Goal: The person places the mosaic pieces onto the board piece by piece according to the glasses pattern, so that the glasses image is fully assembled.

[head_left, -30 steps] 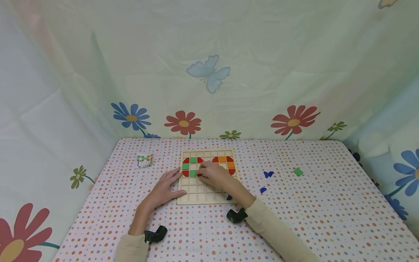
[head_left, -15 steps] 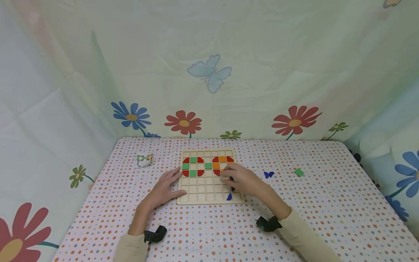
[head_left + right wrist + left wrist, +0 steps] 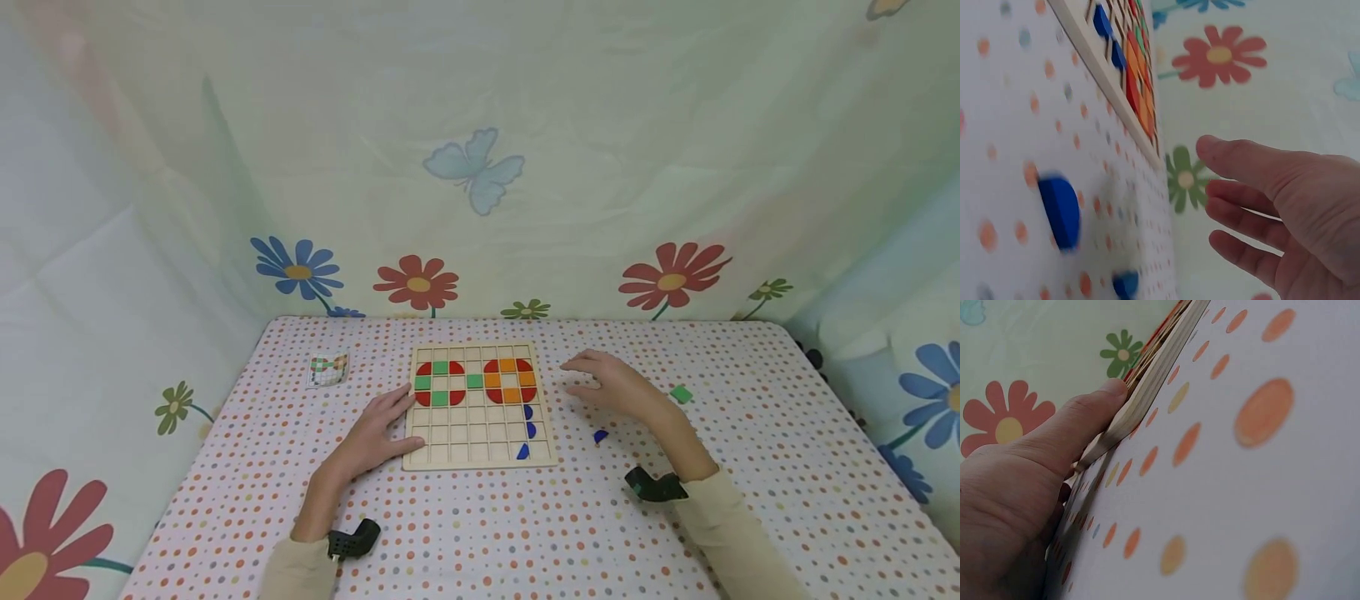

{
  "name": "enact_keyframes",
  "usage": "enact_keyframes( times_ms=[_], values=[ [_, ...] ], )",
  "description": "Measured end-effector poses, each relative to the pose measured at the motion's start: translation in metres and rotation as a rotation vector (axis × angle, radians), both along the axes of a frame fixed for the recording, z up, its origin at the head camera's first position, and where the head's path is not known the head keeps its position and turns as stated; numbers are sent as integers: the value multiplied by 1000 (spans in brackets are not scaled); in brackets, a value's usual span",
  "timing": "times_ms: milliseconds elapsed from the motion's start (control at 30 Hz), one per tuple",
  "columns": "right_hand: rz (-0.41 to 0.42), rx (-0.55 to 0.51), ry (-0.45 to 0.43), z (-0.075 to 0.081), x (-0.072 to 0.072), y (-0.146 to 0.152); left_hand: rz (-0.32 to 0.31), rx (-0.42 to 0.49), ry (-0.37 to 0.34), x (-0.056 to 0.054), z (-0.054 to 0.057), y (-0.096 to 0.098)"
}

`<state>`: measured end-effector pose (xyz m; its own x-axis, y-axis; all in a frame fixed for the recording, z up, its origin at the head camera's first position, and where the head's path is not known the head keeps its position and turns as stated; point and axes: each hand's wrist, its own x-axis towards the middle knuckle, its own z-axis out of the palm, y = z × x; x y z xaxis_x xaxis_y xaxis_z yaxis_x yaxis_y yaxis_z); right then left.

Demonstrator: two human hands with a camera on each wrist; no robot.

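A wooden grid board (image 3: pixel 477 433) lies on the table. At its left edge rests my left hand (image 3: pixel 372 433), fingers spread, its thumb (image 3: pixel 1094 409) on the board's rim. My right hand (image 3: pixel 618 385) hovers just right of the board, fingers loosely bent and holding nothing. Red corner pieces and green squares form a ring (image 3: pixel 440 367) at the board's back left; red and orange ones make another (image 3: pixel 507 366) at back right, with a green square (image 3: pixel 475 381) between. Several blue curved pieces (image 3: pixel 531 430) lie along its right side.
Right of the board lie a loose blue piece (image 3: pixel 601 436) and a green square (image 3: pixel 681 394); another blue piece (image 3: pixel 1126 284) shows in the right wrist view. A small pattern card (image 3: pixel 327 370) lies at back left on the dotted tablecloth (image 3: pixel 480 542). A flowered curtain hangs behind.
My right hand has moved right, from the board's middle over its right side and off it, uncovering the green square, the orange ring and blue pieces. My left hand has stayed.
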<state>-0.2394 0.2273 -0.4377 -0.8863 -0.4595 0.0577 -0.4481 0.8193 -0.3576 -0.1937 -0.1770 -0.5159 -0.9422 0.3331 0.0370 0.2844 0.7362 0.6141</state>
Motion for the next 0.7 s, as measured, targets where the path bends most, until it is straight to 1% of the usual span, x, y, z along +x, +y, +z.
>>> enact_keyframes(
  times_ms=[133,333,567,700],
  values=[
    [-29,16,-29,5,-7,25,3,-2,6,0,0,0],
    [-79,-43,-124,7,-12,65,-9,2,14,-1,-2,-1],
    [-99,-67,-257,8,-8,105,-9,1,14,-1,-2,0],
    [-137,-36,-293,6,-8,122,-6,5,15,0,-1,0]
  ],
)
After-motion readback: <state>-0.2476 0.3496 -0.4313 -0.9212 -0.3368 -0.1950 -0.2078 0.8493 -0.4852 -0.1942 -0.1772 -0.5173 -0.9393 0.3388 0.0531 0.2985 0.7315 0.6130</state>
